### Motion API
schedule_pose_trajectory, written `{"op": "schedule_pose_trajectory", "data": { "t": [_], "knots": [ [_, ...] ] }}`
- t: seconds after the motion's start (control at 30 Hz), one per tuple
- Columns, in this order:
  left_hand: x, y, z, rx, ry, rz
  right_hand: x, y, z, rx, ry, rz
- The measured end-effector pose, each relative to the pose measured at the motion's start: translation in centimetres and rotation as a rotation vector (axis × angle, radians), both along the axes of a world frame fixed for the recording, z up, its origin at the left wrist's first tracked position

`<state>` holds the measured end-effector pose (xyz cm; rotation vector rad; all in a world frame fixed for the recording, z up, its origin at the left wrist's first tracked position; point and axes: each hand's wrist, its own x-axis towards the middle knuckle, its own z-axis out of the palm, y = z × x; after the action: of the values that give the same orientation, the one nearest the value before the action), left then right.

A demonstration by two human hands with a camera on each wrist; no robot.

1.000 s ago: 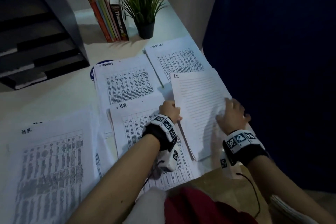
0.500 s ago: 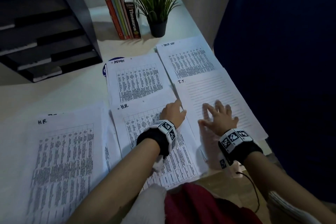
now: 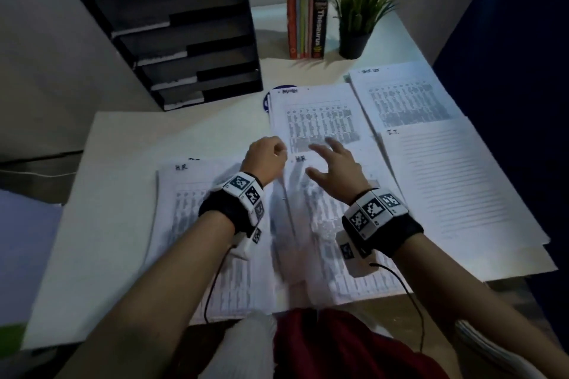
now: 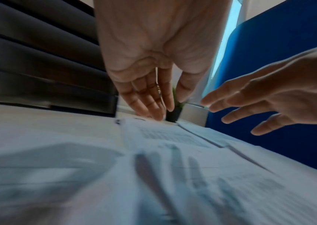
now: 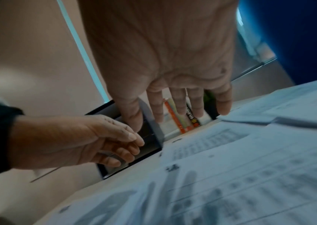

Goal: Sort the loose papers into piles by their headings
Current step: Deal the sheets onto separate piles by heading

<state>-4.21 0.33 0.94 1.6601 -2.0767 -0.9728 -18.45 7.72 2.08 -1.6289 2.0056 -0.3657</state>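
Note:
Several white sheets lie flat on the table. One headed H.R. (image 3: 191, 224) is at the left and a second H.R. sheet (image 3: 326, 237) lies in the middle. Behind them are an ADMIN sheet (image 3: 317, 114) and a task list sheet (image 3: 406, 98). A lined I.T. sheet (image 3: 455, 188) is at the right. My left hand (image 3: 271, 154) hovers over the top left corner of the middle H.R. sheet, fingers loosely curled and holding nothing (image 4: 159, 106). My right hand (image 3: 332, 160) hovers just to its right with fingers spread (image 5: 182, 112), casting a shadow on the sheet.
A black stacked paper tray (image 3: 184, 40) stands at the back left. Upright books (image 3: 304, 15) and a potted plant (image 3: 360, 15) are at the back. A blue partition (image 3: 523, 55) borders the table on the right. A blue disc (image 3: 267, 101) peeks from under the ADMIN sheet.
Both hands let go of the I.T. sheet, which now lies flat at the right. They moved left to above the middle H.R. sheet. The head view shifted left.

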Motion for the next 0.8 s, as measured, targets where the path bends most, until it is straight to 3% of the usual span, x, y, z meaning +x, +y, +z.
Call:
{"op": "schedule_pose_trajectory", "data": {
  "t": [0.13, 0.27, 0.53, 0.63, 0.8],
  "knots": [
    [8.9, -2.2, -0.9, -0.012, -0.134, 0.088, 7.0, -0.5, -0.9, 0.070, -0.019, 0.141],
    [15.4, -3.1, -1.9, 0.011, -0.334, 0.062, 11.9, -0.4, -2.6, 0.138, 0.025, 0.242],
    [19.1, -3.8, -3.2, 0.039, -0.571, -0.143, 15.5, -0.3, -5.7, 0.128, 0.214, 0.316],
    [19.7, -3.7, -3.5, -0.031, -0.540, -0.141, 14.9, -0.9, -5.6, 0.142, 0.221, 0.326],
    [20.4, -2.5, -3.3, -0.082, -0.276, -0.101, 14.7, -1.9, -5.0, 0.179, 0.255, 0.328]
  ]
}}
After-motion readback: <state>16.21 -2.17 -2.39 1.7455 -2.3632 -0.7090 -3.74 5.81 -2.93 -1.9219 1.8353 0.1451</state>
